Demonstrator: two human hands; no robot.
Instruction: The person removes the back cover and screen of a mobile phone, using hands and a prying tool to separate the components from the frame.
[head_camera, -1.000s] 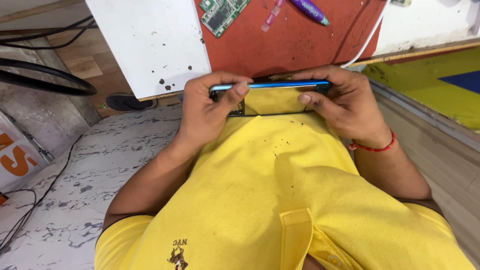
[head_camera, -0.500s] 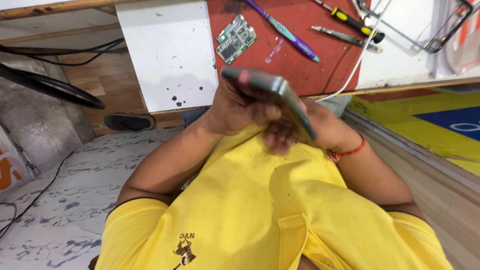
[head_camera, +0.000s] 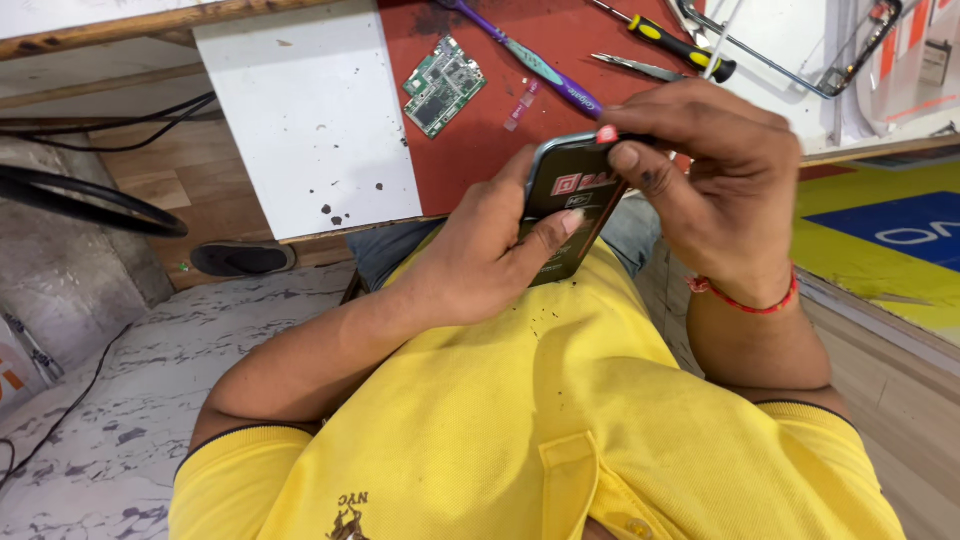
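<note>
The mobile phone (head_camera: 568, 208) is held above the lap, in front of the yellow shirt (head_camera: 520, 420) and just below the near edge of the desk (head_camera: 310, 130). The left hand (head_camera: 480, 260) has its grip clenched around the phone's left side and lower body, thumb lying across the dark back face. The right hand (head_camera: 715, 195) grasps the phone's upper end, thumb and forefinger pinching the top edge; a red thread band (head_camera: 745, 298) sits at that wrist.

On the desk, a red work mat (head_camera: 470, 150) carries a green circuit board (head_camera: 443, 85), a purple-handled tool (head_camera: 545, 68), a yellow-and-black screwdriver (head_camera: 680, 45) and metal tweezers (head_camera: 640, 68). All lie well apart from both hands. A dark sandal (head_camera: 240, 258) rests on the floor beneath the desk.
</note>
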